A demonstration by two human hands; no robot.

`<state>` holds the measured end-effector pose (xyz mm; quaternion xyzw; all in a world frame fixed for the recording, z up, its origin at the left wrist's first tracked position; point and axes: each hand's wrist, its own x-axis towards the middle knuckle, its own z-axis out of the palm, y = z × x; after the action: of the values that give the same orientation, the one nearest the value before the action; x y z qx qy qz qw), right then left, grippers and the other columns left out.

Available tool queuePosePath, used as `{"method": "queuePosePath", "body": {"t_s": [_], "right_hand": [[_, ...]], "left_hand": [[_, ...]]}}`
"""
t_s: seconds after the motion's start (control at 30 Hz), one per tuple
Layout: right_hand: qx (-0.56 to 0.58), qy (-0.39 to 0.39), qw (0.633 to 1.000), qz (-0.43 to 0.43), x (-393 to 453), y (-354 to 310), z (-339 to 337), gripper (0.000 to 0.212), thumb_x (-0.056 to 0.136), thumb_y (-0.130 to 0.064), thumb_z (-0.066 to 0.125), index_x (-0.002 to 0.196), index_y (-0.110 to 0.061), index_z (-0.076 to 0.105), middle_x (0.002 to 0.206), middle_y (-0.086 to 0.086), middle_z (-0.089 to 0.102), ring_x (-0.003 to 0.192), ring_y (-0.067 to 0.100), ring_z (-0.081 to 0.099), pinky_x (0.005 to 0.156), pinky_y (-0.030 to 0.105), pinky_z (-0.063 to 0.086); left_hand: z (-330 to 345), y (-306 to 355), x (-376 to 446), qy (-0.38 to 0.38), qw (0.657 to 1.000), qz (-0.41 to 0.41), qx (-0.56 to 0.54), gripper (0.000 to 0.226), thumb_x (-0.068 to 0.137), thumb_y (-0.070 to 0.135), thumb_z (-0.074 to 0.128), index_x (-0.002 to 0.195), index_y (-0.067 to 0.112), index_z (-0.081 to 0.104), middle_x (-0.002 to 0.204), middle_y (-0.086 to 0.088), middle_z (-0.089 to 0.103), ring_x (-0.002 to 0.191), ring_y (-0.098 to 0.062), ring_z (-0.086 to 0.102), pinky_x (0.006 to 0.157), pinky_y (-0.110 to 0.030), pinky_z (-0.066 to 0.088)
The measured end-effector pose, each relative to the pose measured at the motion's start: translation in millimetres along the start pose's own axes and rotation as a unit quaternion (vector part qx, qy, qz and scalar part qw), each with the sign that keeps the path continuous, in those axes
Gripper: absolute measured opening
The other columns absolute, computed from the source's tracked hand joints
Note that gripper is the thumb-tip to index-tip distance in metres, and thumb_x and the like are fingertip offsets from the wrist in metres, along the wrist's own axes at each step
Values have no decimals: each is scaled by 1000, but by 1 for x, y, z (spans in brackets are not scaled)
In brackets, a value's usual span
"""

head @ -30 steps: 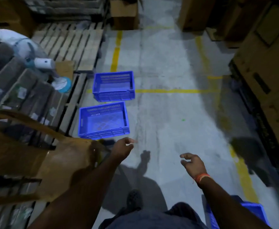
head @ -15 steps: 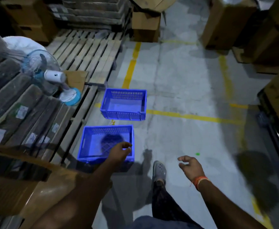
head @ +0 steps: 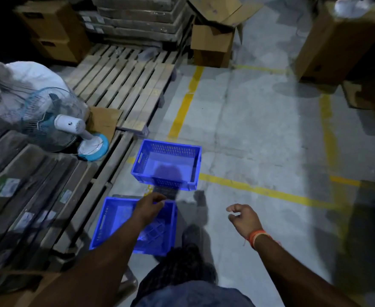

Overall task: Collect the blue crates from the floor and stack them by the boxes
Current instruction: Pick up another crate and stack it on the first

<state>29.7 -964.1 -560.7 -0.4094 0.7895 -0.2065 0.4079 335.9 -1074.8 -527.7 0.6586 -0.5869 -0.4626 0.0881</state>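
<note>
**Left hand over the near crate's far rim**

The fingers (head: 160,201) of the left hand (head: 147,210) are curled loosely over the far rim of the near blue crate (head: 115,227); whether a grip is made cannot be told. The right hand (head: 244,220) is held empty and spread above the concrete floor (head: 259,134). Just beyond the left fingertips a second blue crate (head: 166,165) is seen, open-topped, with slotted walls. Left of both, wooden pallets (head: 124,83) are laid.
</note>
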Motion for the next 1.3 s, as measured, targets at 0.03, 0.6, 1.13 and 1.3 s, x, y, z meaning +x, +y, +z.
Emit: {"method": "queuePosePath", "body": {"t_s": [0.03, 0.6, 1.13, 1.3], "right_hand": [[-2, -10, 1000, 3, 14, -7, 0, 21, 80, -9, 66, 98, -19, 75, 111, 5, 66, 95, 22, 68, 94, 25, 47], [-22, -108, 992, 59, 350, -68, 114, 23, 77, -12, 65, 92, -25, 75, 86, -7, 62, 83, 18, 69, 74, 27, 51], [-16, -38, 993, 107, 621, 51, 306, 30, 78, -14, 72, 108, -17, 74, 95, 18, 70, 86, 32, 67, 82, 42, 56], [-68, -78, 990, 94, 633, 61, 315, 31, 81, 3, 54, 95, -15, 75, 99, 20, 63, 68, 34, 63, 62, 29, 50]], "left_hand": [[-1, 4, 14, 4, 1000, -13, -2, 24, 93, 12, 63, 116, 7, 70, 113, -14, 71, 105, -33, 66, 87, -40, 53], [33, -30, 352, 17, 997, -72, 14, 28, 91, 9, 65, 119, 7, 69, 117, -12, 70, 106, -26, 65, 91, -29, 48], [132, -189, 572, 66, 991, -81, 85, 33, 89, 10, 65, 121, 15, 68, 127, -10, 63, 122, -31, 54, 107, -40, 41], [135, -195, 590, 68, 990, -63, 103, 32, 89, 10, 64, 121, 12, 67, 127, -11, 62, 124, -32, 53, 108, -41, 39]]}}
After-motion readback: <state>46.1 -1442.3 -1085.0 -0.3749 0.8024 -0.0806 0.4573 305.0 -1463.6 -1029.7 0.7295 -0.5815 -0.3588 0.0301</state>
